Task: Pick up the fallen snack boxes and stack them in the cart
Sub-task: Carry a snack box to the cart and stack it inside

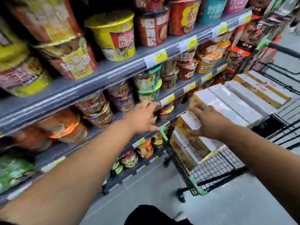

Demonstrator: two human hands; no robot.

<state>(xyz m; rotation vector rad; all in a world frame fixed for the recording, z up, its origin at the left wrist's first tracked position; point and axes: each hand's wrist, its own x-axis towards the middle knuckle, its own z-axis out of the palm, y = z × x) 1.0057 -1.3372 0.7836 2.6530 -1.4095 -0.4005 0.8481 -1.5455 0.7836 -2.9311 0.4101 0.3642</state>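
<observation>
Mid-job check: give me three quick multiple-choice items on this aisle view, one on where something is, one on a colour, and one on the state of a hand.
1. Where do the white-and-yellow snack boxes lie?
A. in the black wire cart
B. on the top shelf
C. on the floor

2. What colour is the plastic trim on the cart's rim?
A. red
B. green
C. blue

3. How is the right hand?
A. clenched in an empty fist
B. gripping a noodle cup
C. fingers straight and spread over a box

Answers:
1 A, the boxes sit stacked within the cart's mesh walls.
2 B, the corner strip shows green.
3 C, the spread fingers reach onto a box's face and curl round nothing.
</observation>
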